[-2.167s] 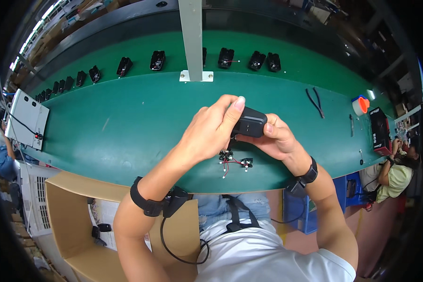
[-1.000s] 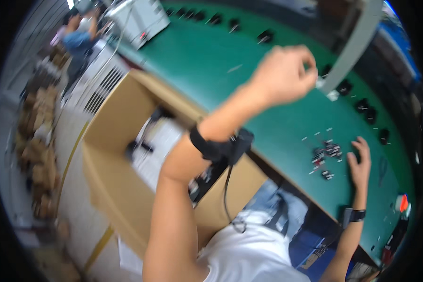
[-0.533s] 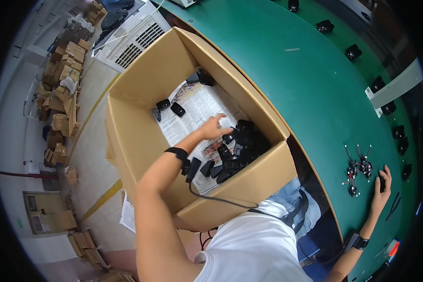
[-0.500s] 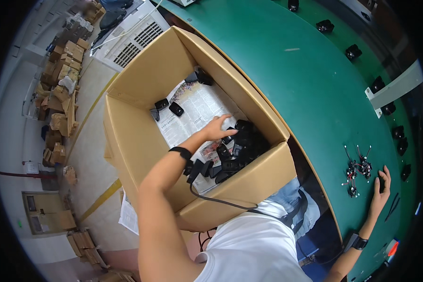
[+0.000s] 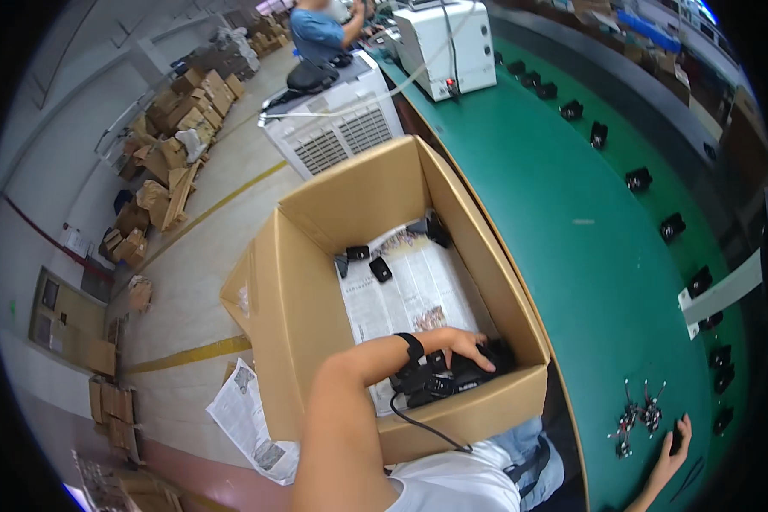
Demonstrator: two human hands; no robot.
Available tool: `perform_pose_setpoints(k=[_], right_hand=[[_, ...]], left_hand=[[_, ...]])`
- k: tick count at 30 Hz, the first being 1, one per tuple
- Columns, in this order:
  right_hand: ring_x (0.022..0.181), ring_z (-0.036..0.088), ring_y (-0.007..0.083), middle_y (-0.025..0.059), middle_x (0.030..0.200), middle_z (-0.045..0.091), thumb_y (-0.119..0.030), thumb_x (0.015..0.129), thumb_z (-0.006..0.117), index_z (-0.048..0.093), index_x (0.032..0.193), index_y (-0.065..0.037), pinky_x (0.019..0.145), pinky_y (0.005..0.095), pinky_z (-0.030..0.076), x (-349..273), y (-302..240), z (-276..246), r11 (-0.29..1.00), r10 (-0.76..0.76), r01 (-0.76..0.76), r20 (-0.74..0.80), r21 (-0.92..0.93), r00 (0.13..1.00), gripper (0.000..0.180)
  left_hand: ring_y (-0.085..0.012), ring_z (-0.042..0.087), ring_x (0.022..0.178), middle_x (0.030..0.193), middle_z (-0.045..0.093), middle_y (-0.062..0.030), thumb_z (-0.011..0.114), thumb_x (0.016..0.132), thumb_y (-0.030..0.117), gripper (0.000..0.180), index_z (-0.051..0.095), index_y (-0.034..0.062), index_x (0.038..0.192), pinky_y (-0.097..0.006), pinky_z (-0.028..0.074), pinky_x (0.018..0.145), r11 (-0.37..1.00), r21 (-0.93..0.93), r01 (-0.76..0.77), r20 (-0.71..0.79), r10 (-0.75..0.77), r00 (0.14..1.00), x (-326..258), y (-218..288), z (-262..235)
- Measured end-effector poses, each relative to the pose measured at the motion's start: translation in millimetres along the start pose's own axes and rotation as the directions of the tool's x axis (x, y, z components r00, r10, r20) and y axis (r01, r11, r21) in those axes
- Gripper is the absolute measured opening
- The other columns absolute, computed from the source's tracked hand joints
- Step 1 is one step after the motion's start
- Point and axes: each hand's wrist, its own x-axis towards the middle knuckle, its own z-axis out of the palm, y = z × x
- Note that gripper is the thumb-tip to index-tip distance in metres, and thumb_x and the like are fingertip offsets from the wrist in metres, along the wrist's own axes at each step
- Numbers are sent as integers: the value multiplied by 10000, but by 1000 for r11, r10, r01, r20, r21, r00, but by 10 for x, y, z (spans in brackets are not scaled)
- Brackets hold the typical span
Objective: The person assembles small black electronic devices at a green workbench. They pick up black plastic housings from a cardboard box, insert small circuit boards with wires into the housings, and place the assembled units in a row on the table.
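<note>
Inside a deep cardboard box (image 5: 275, 324), my left hand (image 5: 465, 343) reaches down onto a pile of black plastic pieces (image 5: 439, 386) at the near right corner. Its fingers are spread and touch the top of the pile; their undersides are hidden. A black band circles that wrist, and a black cable runs from near it over the box's near wall. My right hand (image 5: 670, 456) rests on the green table (image 5: 563, 256), fingers apart and curved, with a dark patch between them that I cannot make out. Beside it lie small wired electronic parts (image 5: 636, 418).
Newspaper (image 5: 371, 303) lines the box, with a few black pieces at its far end. Black housings (image 5: 637, 179) stand in a row along the table's far side, near a white bracket (image 5: 725, 290). A white machine (image 5: 448, 47) and a person (image 5: 320, 34) are farther off.
The view has shifted, showing more of the far room. My left hand has moved deeper into the black pile at the near right corner. My right hand stays beside the wired parts.
</note>
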Motion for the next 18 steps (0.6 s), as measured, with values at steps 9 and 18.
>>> perform_pose_setpoints(k=[9,18], right_hand=[[1100,622,278,195,1204,672,-91,925,669,645,1198,62,1001,378,468,-128,-851,124,998,10,-4,-108,62,994,314],[1037,637,231,160,1142,701,-65,916,664,689,1144,41,948,349,497,-176,-821,106,987,19,-4,-95,160,995,252]], left_hand=[[-380,493,1305,1527,355,-220,841,725,522,1133,220,66,1556,-581,542,905,987,107,-119,-41,123,992,-33,-36,135],[-304,533,1278,1415,550,-89,725,830,598,799,511,101,1416,-581,471,996,990,131,57,247,-88,965,475,-6,-170]])
